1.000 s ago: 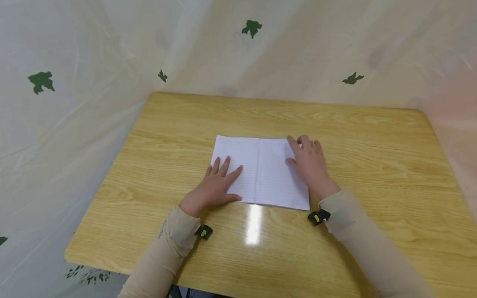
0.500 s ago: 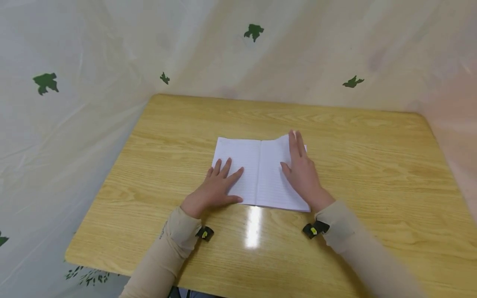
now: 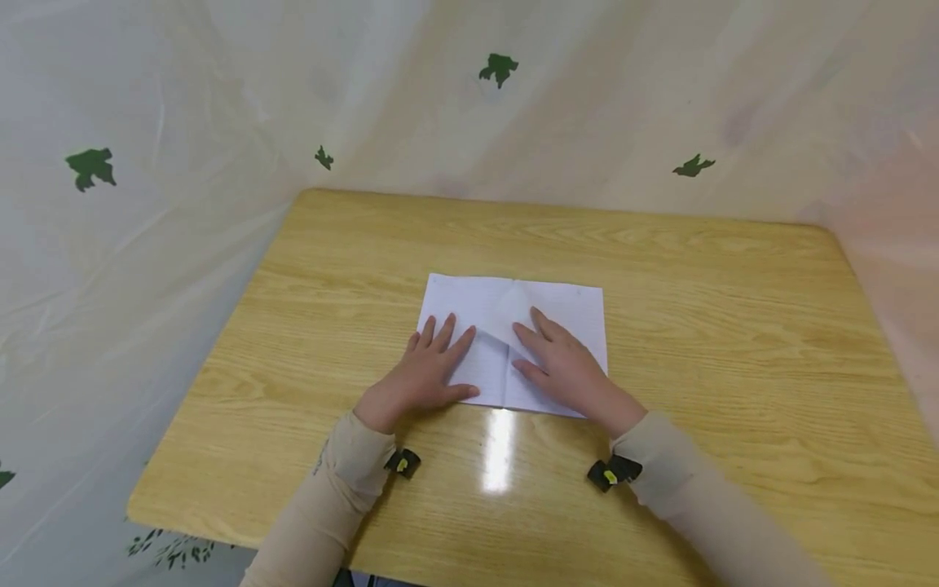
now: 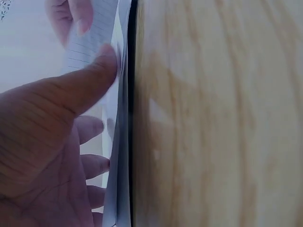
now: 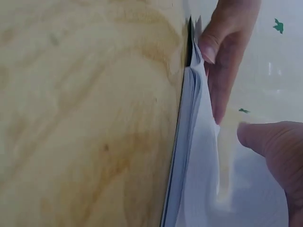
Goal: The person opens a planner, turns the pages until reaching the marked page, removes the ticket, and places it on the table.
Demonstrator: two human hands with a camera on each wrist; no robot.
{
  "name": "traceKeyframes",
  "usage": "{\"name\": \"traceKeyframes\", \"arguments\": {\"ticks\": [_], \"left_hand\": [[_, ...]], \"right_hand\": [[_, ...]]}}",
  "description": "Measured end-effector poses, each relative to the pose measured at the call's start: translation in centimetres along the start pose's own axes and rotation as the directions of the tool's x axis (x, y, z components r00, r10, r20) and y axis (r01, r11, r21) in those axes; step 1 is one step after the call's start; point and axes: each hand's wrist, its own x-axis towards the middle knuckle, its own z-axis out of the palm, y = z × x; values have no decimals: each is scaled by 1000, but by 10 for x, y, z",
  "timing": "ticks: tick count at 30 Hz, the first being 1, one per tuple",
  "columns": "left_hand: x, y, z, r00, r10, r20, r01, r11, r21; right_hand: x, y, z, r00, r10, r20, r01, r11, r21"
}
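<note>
An open notebook (image 3: 579, 302) with lined white pages lies on the wooden table. My left hand (image 3: 421, 371) rests on its left page, fingers spread and straight, thumb along the near edge. Over the right page, my right hand (image 3: 568, 371) pushes a lifted leaf (image 3: 511, 314) leftward across the centre fold, its fingers fairly straight. The leaf curls over toward the left page. In the left wrist view, the left thumb (image 4: 94, 71) lies at the stacked page edges. The right wrist view shows the right thumb (image 5: 258, 137) apart from the paper.
The wooden table (image 3: 734, 367) extends around the notebook on all sides. A pale curtain (image 3: 587, 106) with green bird shapes hangs behind and to the left. Each wrist carries a small black device, such as the left one (image 3: 402, 463).
My right hand has moved left from the notebook's upper right corner, sweeping a leaf up and over the fold. My left hand has stayed on the left page.
</note>
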Motion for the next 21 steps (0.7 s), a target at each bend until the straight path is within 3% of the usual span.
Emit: {"name": "traceKeyframes", "arguments": {"ticks": [10,15,21], "left_hand": [[1,1,0,997,-41,-63,34,994,-103],[1,1,1,997,-38,-71,31,995,-95],[-1,1,1,997,-14,-71,8,997,-73]], "right_hand": [[-3,-17,11,998,-16,62,17,1000,-13],[-2,-22,15,997,-49,56,49,999,1],[-2,-28,16,996,-40,84,36,998,47]]}}
